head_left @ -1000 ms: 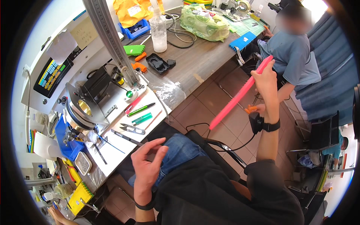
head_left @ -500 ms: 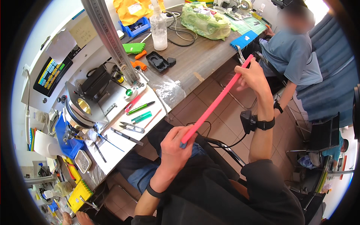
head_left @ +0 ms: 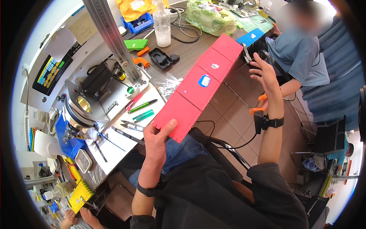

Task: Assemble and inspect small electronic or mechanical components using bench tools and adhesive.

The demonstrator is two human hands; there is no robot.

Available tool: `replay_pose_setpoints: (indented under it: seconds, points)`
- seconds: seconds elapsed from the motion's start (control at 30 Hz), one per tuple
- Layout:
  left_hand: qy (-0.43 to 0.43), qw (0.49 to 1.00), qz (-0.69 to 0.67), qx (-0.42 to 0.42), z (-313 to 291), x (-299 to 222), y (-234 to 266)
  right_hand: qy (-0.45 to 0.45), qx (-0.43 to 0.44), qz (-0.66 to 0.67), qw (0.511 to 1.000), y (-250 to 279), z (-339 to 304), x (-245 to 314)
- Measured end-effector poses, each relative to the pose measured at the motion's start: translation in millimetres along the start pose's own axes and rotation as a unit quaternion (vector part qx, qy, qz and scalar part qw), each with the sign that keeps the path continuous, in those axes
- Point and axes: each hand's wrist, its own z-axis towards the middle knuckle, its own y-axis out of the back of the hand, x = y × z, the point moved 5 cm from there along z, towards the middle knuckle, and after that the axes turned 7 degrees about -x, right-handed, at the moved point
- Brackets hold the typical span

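Note:
A long flat pinkish-red board (head_left: 200,86) with toothed edges and grooves across its face is held up in front of me. It slants from lower left to upper right, broad face showing, with a small blue-and-white sticker on it. My left hand (head_left: 155,145) grips its near end, thumb on the face and fingers underneath. To the right of the board's far end, my right hand (head_left: 268,78) is raised and open, fingers apart, touching nothing. A small black device (head_left: 261,121) is strapped to my right wrist.
The white work surface at left carries a green pen (head_left: 142,107), a green lighter-like piece (head_left: 143,115) and small snips (head_left: 131,126). Behind stand a metal column (head_left: 114,38), a clear bottle (head_left: 162,30) and a black tray (head_left: 160,58). A co-worker (head_left: 297,53) sits at far right.
The board has turned from edge-on to showing its broad face. My right hand has let go of the far end and opened; my left hand has shifted left and keeps its hold.

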Motion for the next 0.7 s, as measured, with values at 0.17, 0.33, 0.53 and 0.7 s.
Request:
replay_pose_setpoints:
  seconds: [0.17, 0.33, 0.53, 0.7]
  points:
    - [0.000, 1.000, 0.021, 0.019, -0.9, -2.1, -7.8, -0.067, 0.109, 0.158, 0.979, -19.0, 2.3, -0.8]
    - [0.002, 0.998, 0.046, 0.038, 1.1, -2.0, -8.7, -0.052, 0.119, 0.248, 0.960, -18.0, 15.0, -8.8]
    - [-0.070, 0.995, 0.074, -0.023, 6.2, -10.4, 12.4, -0.079, 0.041, 0.293, 0.952, -8.4, 47.4, -44.0]
    - [-0.129, 0.977, 0.106, -0.133, -4.5, -25.5, 50.6, -0.104, 0.010, 0.297, 0.949, -3.0, 64.1, -58.7]
